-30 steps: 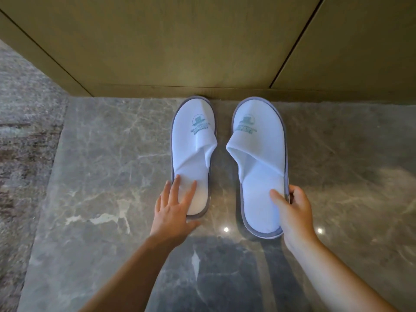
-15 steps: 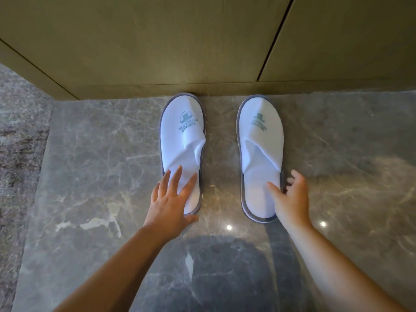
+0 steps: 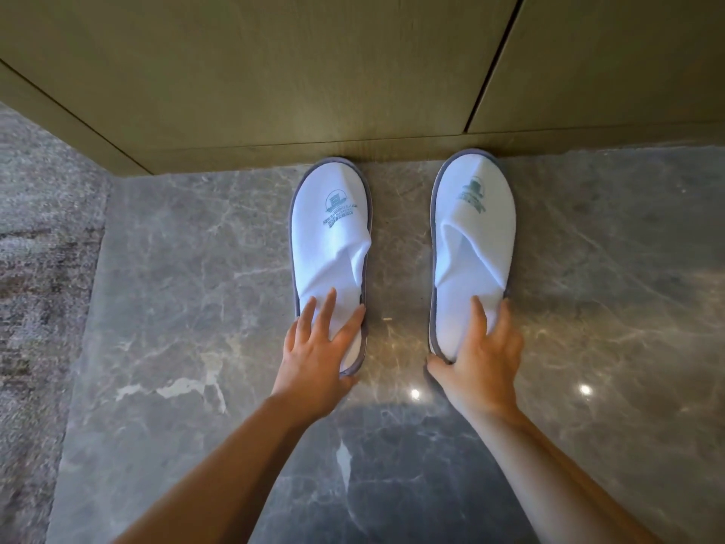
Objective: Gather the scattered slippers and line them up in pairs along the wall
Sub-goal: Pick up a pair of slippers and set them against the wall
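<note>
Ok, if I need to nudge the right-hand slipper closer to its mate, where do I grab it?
Take the right slipper at its open heel end, coming from the near side. Its toe sits against the wall, so only the heel is free, and the flat sole rim there gives a pinch. The right hand already cups that end, thumb under the edge.
</note>
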A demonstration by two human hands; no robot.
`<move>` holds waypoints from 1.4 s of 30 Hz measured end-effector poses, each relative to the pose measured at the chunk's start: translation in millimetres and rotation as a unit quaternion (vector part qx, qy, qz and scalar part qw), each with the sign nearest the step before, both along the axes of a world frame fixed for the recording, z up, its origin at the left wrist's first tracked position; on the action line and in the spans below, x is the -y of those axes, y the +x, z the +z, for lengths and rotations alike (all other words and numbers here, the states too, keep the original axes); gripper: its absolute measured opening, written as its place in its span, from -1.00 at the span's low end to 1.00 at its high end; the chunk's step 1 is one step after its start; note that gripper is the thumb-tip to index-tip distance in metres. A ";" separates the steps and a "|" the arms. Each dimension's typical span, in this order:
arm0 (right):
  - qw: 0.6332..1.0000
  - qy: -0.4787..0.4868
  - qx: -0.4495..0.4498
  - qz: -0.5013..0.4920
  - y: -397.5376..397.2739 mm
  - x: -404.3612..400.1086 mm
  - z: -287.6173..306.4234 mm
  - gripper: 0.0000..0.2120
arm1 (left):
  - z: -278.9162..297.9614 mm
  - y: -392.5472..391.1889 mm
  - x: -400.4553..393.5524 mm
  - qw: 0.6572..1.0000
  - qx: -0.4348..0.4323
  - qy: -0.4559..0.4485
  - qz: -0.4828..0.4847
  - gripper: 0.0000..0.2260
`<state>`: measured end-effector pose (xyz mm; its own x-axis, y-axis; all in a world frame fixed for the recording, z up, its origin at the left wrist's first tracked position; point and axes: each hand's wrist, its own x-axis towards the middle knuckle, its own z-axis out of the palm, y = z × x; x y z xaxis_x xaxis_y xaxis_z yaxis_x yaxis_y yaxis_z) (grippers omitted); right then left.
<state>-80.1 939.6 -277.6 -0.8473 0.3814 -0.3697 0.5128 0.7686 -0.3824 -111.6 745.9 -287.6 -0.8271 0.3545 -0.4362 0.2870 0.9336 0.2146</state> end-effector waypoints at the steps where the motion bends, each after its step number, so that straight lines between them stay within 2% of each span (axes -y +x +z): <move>1: 1.000 -0.008 -0.010 0.001 0.9 0.0 -0.4 -0.17 | 0.3 0.1 -0.2 1.000 -0.001 0.007 0.006 -0.23; 7: 0.996 -0.040 -0.037 0.068 14.8 2.2 -4.6 -0.23 | -0.4 1.0 0.1 1.000 0.001 0.009 0.011 -0.26; 19: 0.999 -0.037 -0.038 0.006 10.7 8.9 -6.7 -0.18 | 1.9 -0.8 3.0 0.999 0.007 0.040 0.028 -0.38; 24: 0.999 -0.028 -0.039 -0.022 12.9 18.0 -6.5 -0.19 | 1.6 -1.6 3.5 0.999 0.008 0.040 0.030 -0.36; 42: 0.999 -0.026 -0.015 -0.028 10.6 17.2 1.8 -0.20 | 0.9 0.2 -2.2 0.999 0.007 0.037 0.033 -0.29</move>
